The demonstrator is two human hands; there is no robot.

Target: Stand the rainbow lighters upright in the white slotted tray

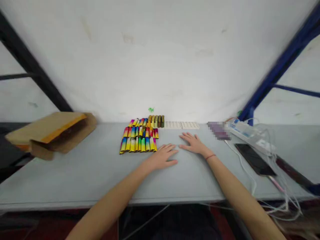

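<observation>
The left hand (163, 157) and right hand (194, 144) are palm-down, splayed; shiny multicoloured tubes (138, 144) lie in rows on the tabletop (100, 175), just left of the left hand.

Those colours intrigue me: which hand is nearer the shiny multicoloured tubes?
Left. The left hand is by the shiny multicoloured tubes, at their near right corner; the right hand is farther right.

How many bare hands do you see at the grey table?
2. The bare left hand is near the shiny, multicoloured tubes; the bare right hand, with a thin red wristband, is farther right. Neither is hidden.
</observation>
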